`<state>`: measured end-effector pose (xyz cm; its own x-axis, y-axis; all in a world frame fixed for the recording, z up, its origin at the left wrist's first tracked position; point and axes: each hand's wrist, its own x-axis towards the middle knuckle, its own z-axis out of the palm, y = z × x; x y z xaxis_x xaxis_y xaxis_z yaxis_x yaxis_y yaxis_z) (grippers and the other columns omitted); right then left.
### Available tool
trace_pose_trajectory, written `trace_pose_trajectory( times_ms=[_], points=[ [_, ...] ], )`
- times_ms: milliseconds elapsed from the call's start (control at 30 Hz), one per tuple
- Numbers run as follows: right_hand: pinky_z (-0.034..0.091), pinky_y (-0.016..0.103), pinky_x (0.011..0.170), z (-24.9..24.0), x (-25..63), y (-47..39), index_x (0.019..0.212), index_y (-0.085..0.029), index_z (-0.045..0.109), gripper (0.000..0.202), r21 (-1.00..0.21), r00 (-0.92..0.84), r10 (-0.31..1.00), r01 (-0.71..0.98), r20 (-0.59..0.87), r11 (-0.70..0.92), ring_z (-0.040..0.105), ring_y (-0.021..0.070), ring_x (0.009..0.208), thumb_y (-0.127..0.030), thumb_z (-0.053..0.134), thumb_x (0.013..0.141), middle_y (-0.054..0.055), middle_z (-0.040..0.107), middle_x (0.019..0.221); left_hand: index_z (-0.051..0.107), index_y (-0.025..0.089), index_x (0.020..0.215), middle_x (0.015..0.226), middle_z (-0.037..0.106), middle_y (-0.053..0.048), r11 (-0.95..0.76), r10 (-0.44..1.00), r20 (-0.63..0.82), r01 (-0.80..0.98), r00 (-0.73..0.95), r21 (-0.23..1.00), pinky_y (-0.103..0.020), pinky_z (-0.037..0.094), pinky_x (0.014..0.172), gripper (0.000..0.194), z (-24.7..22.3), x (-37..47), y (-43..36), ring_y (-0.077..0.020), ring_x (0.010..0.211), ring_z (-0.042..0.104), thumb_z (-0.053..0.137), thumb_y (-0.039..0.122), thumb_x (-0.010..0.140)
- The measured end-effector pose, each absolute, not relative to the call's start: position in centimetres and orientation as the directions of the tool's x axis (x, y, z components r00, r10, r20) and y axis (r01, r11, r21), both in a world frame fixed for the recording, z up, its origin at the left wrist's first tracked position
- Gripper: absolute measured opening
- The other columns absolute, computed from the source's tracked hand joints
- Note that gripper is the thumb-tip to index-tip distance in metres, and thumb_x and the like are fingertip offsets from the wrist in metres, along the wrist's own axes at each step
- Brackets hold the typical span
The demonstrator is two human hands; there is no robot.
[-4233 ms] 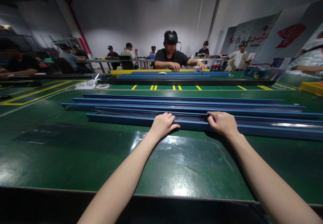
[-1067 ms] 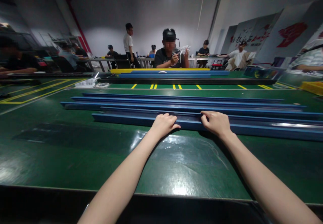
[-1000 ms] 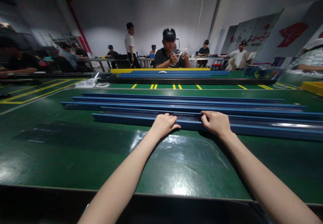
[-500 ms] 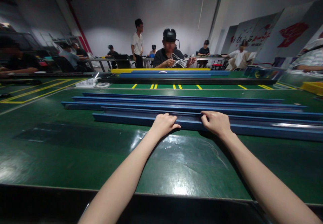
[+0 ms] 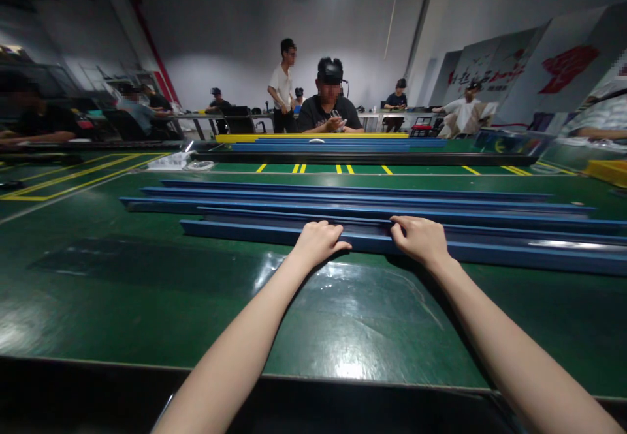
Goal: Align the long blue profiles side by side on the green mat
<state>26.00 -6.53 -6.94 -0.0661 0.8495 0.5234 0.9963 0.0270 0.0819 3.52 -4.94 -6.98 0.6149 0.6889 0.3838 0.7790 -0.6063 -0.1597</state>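
Note:
A long blue channel (image 5: 235, 230) lies lengthwise across the green table, the nearest of several blue channels. My left hand (image 5: 320, 241) is closed over it, fingers curled over its upper edge and thumb along the near side. To the right, my right hand (image 5: 420, 237) grips the same channel, its index finger reaching over the edge and its thumb bent. Just beyond lie more blue channels (image 5: 343, 200), parallel to the first. Both hands hide the parts of the channel beneath them.
Clear plastic film covers the green tabletop (image 5: 122, 316). Farther back lie a black bar (image 5: 362, 158), a yellow bar (image 5: 313, 137) and a white box (image 5: 168, 161). A person (image 5: 329, 104) sits opposite, holding a small item; others are behind.
My hands and the blue channels have not visibly moved. The person opposite has brought both hands together, and the white cable seen between them no longer shows. The standing person has shifted right.

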Motion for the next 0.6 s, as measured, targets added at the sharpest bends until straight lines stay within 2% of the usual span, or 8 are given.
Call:
trace_pose_trajectory(
  times_ms=[267,600],
  points=[
    [0.042,0.025,0.056,-6.96,26.01,-6.54,0.094,-0.023,0.066,0.037,0.081,-0.062,0.855,0.996,0.514,0.023,0.062,0.0185,0.079,-0.031,0.035,0.077,0.003,0.067,0.092,0.055,0.017,0.079,0.076,0.062,-0.004,-0.624,0.663,0.413,0.766,0.624,-0.155,-0.024,0.036,0.057,0.037,-7.47,3.38,-4.90,-0.0173,0.077,0.056,0.045,0.052,0.078],
    [0.041,0.024,0.056,-6.84,26.04,-6.56,0.094,-0.023,0.066,0.037,0.085,-0.066,0.865,0.996,0.498,0.026,0.062,0.0177,0.079,-0.031,0.035,0.077,0.002,0.067,0.093,0.056,0.017,0.088,0.090,0.062,-0.004,-0.697,0.610,0.427,0.708,0.668,-0.112,-0.024,0.039,0.069,0.034,-7.85,3.17,-4.59,-0.0153,0.085,0.054,0.044,0.048,0.081]
  ],
)
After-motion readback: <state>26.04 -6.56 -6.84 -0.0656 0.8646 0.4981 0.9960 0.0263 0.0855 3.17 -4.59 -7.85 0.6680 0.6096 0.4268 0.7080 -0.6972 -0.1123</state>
